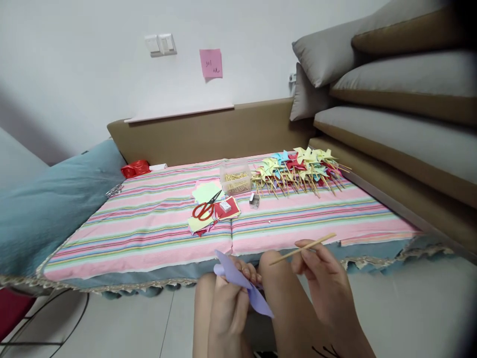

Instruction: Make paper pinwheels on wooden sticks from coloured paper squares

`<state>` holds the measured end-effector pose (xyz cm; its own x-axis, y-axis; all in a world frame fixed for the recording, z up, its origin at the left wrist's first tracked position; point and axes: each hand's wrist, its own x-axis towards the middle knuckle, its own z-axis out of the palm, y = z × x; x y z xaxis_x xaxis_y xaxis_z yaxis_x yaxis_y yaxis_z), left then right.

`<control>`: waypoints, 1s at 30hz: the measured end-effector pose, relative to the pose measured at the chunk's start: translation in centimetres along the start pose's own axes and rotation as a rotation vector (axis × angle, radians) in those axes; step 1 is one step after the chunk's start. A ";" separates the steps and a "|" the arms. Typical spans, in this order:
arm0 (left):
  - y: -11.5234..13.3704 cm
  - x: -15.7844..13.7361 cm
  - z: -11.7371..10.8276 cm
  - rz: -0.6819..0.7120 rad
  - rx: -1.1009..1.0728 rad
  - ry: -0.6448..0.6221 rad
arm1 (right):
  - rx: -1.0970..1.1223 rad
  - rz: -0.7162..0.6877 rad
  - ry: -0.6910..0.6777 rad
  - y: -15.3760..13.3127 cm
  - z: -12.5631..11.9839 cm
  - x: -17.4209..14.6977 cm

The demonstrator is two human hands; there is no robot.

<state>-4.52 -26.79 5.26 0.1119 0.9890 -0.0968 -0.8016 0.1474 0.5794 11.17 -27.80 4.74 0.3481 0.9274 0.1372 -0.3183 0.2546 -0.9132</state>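
Above my knees, my left hand [234,296] is closed around a folded purple paper pinwheel [238,276], whose blades stick out on both sides of the fingers. My right hand [322,271] pinches a thin wooden stick [298,249] between thumb and fingers; it slants with its far end up to the right. Stick and paper are apart. The middle of the pinwheel is partly covered by my left fingers. On the striped cloth ahead lie red-handled scissors [204,210] across sheets of coloured paper [206,192].
Several finished pinwheels [305,166] on sticks are heaped at the back right. Beside them stands a clear plastic box [236,186] of short sticks, with a small metal-coloured box [254,201] in front. A red bag [134,169] lies at the back left. Cushions [402,84] are stacked at right.
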 end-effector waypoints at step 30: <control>-0.7 -1.3 0.7 0.107 0.143 -0.235 | -0.435 -0.012 -0.378 -3.9 1.7 -4.0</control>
<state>-3.72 -28.14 5.59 0.1777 0.9724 0.1513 -0.7272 0.0262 0.6859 9.51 -32.01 8.39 -0.0157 0.9791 0.2027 0.1036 0.2032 -0.9736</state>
